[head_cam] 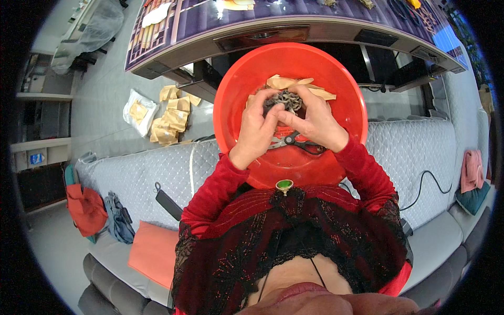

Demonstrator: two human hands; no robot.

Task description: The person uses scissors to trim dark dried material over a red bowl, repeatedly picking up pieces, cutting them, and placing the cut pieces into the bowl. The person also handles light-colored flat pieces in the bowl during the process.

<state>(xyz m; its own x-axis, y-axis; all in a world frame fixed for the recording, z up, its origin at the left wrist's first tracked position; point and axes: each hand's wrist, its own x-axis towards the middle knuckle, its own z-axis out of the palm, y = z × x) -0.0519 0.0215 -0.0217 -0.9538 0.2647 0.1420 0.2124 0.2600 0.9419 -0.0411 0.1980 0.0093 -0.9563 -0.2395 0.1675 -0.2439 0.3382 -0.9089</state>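
Observation:
Over a large red plastic basin [289,55], my left hand [260,122] and my right hand [313,118] hold a clump of dark, curled dried material [287,101] between them, their thumbs touching. The clump looks like dried mushroom or fungus, but its kind is not certain. Behind the fingers, pieces of tan paper [281,82] lie in the basin. Scissors with black handles [292,138] rest in the basin below my hands, their blades pointing left and partly behind my left wrist. The basin's floor under my hands is mostly hidden.
A table with a patterned cover [189,23] stands beyond the basin. Brown paper packets [175,116] and a white plastic bag [138,114] lie on the floor to the left. A quilted sofa cover [417,153] spreads on both sides, with a black phone or power bank [168,204] and a black cable [421,185].

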